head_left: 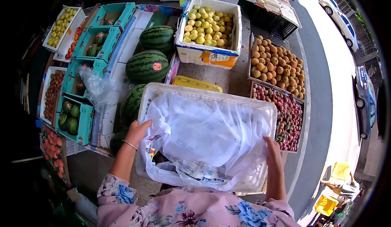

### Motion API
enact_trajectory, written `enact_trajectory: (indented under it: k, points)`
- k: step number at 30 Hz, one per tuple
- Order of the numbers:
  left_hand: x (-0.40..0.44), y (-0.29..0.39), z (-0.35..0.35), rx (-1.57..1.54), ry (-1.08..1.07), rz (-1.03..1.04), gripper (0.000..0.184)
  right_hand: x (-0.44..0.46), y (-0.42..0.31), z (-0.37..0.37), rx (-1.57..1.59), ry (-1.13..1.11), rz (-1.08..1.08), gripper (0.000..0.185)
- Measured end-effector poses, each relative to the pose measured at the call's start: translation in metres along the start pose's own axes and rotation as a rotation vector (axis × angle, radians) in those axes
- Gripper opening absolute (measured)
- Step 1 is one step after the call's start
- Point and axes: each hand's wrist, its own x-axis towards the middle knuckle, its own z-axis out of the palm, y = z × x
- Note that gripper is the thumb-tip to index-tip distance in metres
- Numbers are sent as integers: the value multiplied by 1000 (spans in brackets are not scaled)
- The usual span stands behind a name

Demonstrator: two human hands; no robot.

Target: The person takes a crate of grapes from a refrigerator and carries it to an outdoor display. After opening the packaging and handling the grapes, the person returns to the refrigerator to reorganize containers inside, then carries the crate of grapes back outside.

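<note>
Between my hands is a white plastic crate (pixel 266 109), tilted up in front of my body. A thin white plastic sheet (pixel 203 125) lines it, and a printed paper (pixel 199 170) shows near its lower edge. My left hand (pixel 139 132) grips the crate's left rim, the thumb lying over the edge. On the opposite side, my right hand (pixel 272 149) holds the right rim, with most fingers hidden under it. Large striped watermelons (pixel 147 66) lie just beyond my left hand. Whatever is under the plastic sheet is mostly hidden.
A foam box of yellow-green citrus (pixel 208 25) stands ahead. Boxes of brown round fruit (pixel 277 64) and reddish fruit (pixel 287 113) sit to the right, beside the road. Teal boxes with small watermelons (pixel 72 119) line the left, near a crumpled clear bag (pixel 97 84). A yellow crate (pixel 197 83) lies beyond.
</note>
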Motion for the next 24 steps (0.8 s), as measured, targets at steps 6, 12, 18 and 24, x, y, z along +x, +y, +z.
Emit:
enact_trajectory:
  k: [6,12,18,24]
  points:
    - [58,21,44,-91,-11,-276,28,124,-52,29,-86,13,83,52]
    - [157,42,80,3,9,-255,31,215,-33,56,-50,17,100,60]
    - [272,59,85,195,46,-113,31,270,-20,112,-74,41,151,60]
    - [366,22,66,389,140,12,39,338,-8,180,-17,56,8,51]
